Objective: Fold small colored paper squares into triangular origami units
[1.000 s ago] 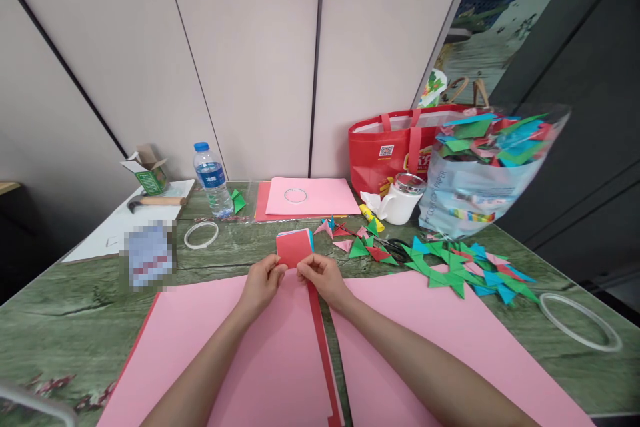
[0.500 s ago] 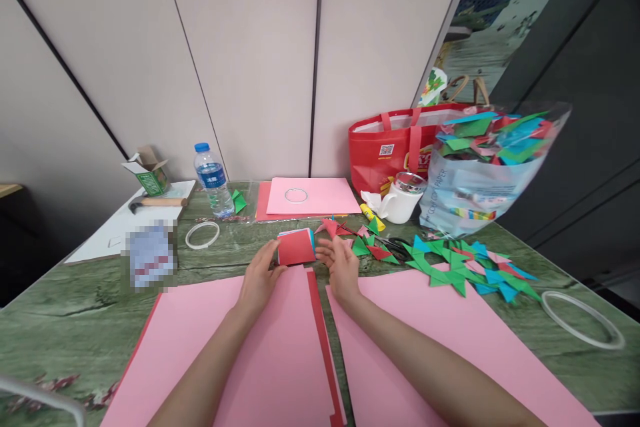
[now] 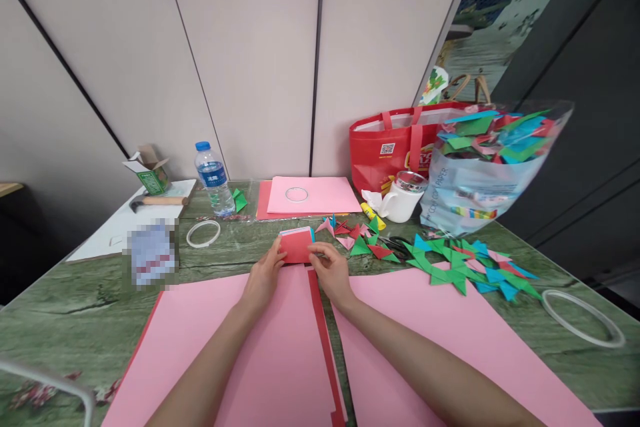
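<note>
A small stack of coloured paper squares (image 3: 297,245), red on top with white and blue edges showing, lies on the table in front of me. My left hand (image 3: 263,273) is against its left side, with fingertips along the edge. At its lower right corner, my right hand (image 3: 333,273) has thumb and fingers closed on the paper. Both forearms reach over large pink sheets (image 3: 200,340), with red paper under the left ones. Just right of the stack lie folded paper pieces (image 3: 357,233) in red, pink, green and blue.
Scissors (image 3: 399,247) and linked paper stars (image 3: 445,263) lie to the right, near a white mug (image 3: 403,200), a red bag (image 3: 373,153) and a plastic bag of folded pieces (image 3: 465,180). Left are a water bottle (image 3: 214,180), hammer (image 3: 160,201) and white ring (image 3: 203,234).
My right hand has moved left from the folded pieces to the paper stack's right side and closed on its corner. My left hand stays at the stack's left edge.
</note>
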### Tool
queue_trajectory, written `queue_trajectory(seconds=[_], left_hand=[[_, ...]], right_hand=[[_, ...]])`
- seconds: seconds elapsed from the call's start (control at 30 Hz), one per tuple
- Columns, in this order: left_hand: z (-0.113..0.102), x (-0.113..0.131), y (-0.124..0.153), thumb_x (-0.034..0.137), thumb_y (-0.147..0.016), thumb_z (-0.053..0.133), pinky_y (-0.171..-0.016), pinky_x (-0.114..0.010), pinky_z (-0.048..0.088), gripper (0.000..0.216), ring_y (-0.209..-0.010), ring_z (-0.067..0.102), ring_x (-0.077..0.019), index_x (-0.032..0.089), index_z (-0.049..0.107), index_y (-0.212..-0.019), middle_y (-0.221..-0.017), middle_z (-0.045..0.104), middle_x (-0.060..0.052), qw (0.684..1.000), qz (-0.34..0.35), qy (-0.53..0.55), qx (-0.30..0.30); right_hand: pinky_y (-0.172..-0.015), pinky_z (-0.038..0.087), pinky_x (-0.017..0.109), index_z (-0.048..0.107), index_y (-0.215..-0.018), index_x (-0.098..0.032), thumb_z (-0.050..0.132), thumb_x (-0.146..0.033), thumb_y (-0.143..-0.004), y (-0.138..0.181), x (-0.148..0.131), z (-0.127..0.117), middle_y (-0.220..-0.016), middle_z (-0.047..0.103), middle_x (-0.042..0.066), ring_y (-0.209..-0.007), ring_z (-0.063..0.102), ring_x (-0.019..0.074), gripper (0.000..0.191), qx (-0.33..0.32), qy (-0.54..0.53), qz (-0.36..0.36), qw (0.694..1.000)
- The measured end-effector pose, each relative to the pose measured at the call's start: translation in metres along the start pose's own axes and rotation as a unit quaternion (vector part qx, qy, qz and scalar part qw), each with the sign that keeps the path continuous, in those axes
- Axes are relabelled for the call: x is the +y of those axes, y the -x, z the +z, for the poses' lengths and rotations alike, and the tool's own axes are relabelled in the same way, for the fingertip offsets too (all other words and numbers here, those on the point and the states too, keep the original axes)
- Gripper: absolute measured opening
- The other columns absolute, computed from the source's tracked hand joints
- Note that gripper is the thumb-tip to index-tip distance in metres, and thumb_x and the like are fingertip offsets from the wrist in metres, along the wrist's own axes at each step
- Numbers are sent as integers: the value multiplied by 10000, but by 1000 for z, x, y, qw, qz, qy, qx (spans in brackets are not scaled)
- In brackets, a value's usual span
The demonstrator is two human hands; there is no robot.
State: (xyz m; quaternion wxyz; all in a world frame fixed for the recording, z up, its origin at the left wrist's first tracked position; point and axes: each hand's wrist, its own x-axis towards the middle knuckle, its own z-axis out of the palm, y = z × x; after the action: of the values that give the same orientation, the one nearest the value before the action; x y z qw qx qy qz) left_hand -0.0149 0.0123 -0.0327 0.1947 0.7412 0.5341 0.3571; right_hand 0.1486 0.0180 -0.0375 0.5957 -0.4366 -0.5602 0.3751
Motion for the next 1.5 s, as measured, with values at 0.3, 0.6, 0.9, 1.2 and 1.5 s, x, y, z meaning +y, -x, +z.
queue_trajectory(seconds=[0.3,0.6,0.9,1.2,1.5], left_hand=[[-8,12,2,228,-849,357,-773,-280,430,474,-846,602,-159,229,227,-1305,-919,656,-40,995,-1,-7,101],[-8,19,5,192,-818,435,-712,-269,485,461,-888,606,-155,227,290,-1254,-906,662,-34,985,58,18,162],[-8,19,6,163,-787,489,-784,-322,486,448,-939,597,-174,243,372,-1213,-855,678,-26,980,109,22,164],[-5,23,-2,214,-570,721,-903,-361,413,820,-1173,400,-252,264,290,-1265,-1339,353,-114,940,-36,319,115],[-11,31,-2,199,-597,700,-784,-349,469,730,-908,590,-220,188,365,-1245,-1027,619,-98,879,-149,452,36]], right_hand=[[-734,478,343,644,-896,-234,641,-292,-657,2,-4,0,-1041,497,78,-880,531,206,246,-1,30,2,1000],[-804,488,363,638,-858,-216,718,-281,-560,0,5,4,-1103,440,75,-982,519,223,315,-5,-92,18,996],[-934,375,406,630,-862,-195,738,-296,-533,0,0,2,-1299,339,108,-1184,362,277,361,-13,-36,-10,999],[-802,481,341,489,-1046,-203,732,-308,-548,1,-1,5,-1106,457,91,-994,514,215,564,-14,-112,15,994],[-683,516,286,521,-1051,-232,706,-274,-588,6,-3,5,-1064,397,69,-915,516,188,500,-88,-59,-3,994]])
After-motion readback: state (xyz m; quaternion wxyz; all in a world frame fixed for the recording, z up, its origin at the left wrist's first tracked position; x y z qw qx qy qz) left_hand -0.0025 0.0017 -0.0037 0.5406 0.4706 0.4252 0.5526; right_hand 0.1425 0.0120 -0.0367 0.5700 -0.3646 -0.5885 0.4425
